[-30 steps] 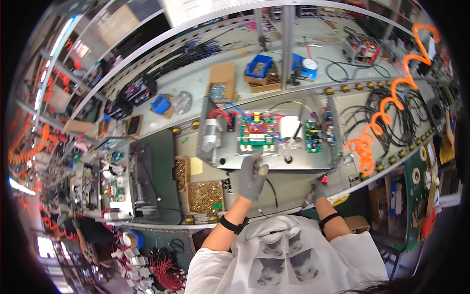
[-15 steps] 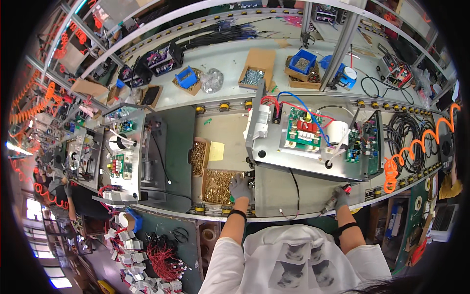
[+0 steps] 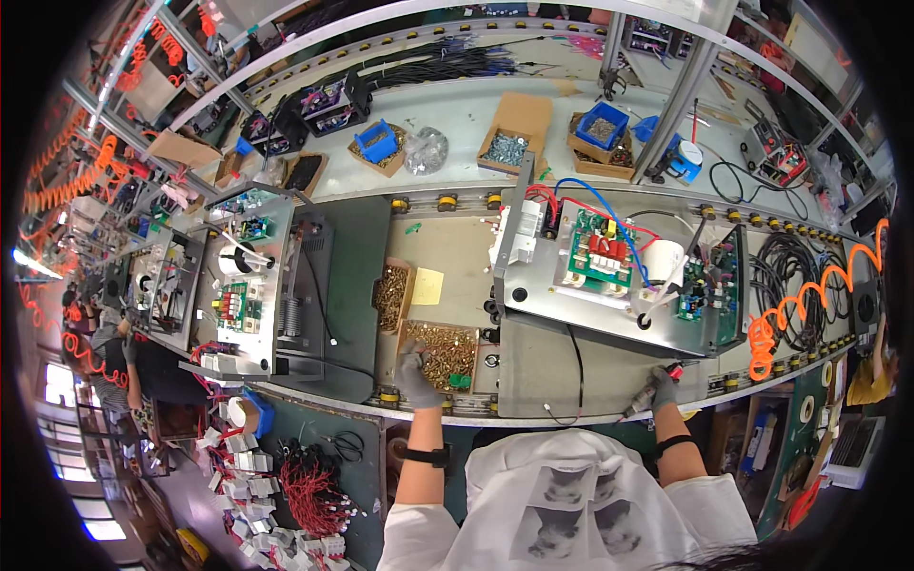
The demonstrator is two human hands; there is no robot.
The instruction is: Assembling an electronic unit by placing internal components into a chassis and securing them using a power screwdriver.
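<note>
the bench edge (image 3: 505, 420) runs just on the near side of both grips, leaving little room that way. the left grip (image 3: 416, 376) is over the left end of the screw box (image 3: 477, 354), fingers bent down at the screws (image 3: 451, 354); i cannot tell how wide they are or whether they pinch one. the right grip (image 3: 663, 388) is closed round a tool (image 3: 639, 404). the step in hand seems to be taking screws; the next move likely calls for a small pinch, then a lift over the box walls. a cable (image 3: 578, 360) hangs between the grips and could snag a low sweep. the chassis (image 3: 545, 301) stands beyond and right of the left grip; bare bench (image 3: 462, 238) lies straight beyond the screw box.
</note>
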